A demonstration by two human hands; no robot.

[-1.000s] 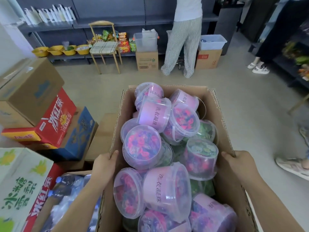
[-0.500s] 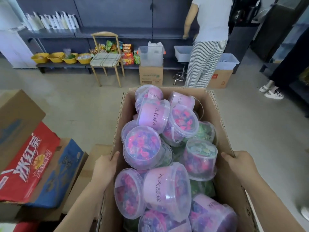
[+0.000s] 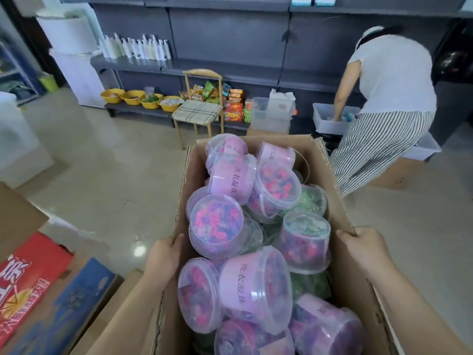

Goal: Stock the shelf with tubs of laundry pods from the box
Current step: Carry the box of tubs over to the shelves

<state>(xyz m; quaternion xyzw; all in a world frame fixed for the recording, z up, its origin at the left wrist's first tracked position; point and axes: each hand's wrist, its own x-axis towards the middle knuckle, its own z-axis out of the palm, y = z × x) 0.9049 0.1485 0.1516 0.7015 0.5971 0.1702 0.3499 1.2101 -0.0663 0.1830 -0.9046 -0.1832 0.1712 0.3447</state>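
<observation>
Shelving (image 3: 204,70) at 12 o'clock stands nearer than half a second ago, and the side cartons (image 3: 33,285) have slid out toward 8 o'clock. The box (image 3: 190,175) sits at 6 o'clock, heaped with tubs of laundry pods (image 3: 216,224). The left hand (image 3: 163,257) grips the left rim with the thumb hooked over the edge. The right hand (image 3: 363,249) grips the right rim, fingers curled over it. Open floor (image 3: 102,180) runs from 9 to 11 o'clock. A chair (image 3: 198,111) stands just beyond the far rim. A person (image 3: 391,80) bends over a bin (image 3: 330,119) at 1 o'clock.

2 bare forearms, left hand (image 3: 163,254), right hand (image 3: 363,248)
</observation>
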